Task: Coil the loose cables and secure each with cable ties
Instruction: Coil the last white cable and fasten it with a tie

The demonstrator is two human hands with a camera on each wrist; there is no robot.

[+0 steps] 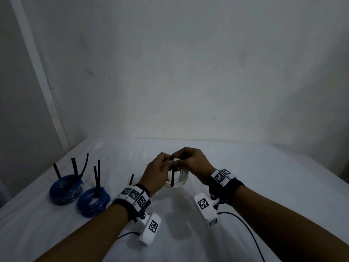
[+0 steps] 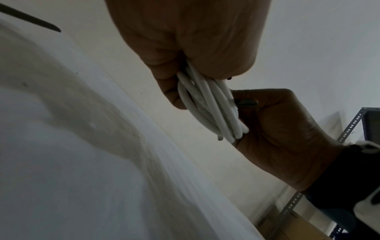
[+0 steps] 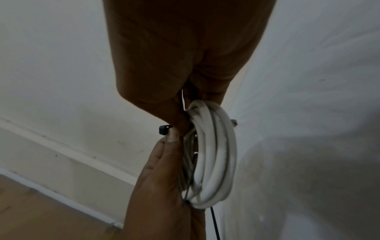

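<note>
Two hands meet over one white cable coil [image 1: 178,178], and you hold it up off the white table [image 1: 264,186] between them. Your left hand [image 1: 156,172] has its fingers curled round the near side of the bundle; the left wrist view shows the strands squeezed together in that fist [image 2: 209,104]. Your right hand [image 1: 192,161] pinches at the top of the coil, thumb and fingertips closed on the head end of a black cable tie [image 1: 172,175], right against your left fingertips. The tie's tail hangs straight down from that pinch, across the front of the loops. In the right wrist view the small black tie head [image 3: 164,129] sticks out just beside your left thumb [image 3: 172,136], touching the bundle; whether the tail is threaded through it I cannot tell.

Well to the left of your grip, two blue cable coils [image 1: 66,191] [image 1: 93,202] lie flat on the table side by side, each with black tie tails standing up from it. One more black tail [image 1: 131,179] pokes up just behind your left wrist.
</note>
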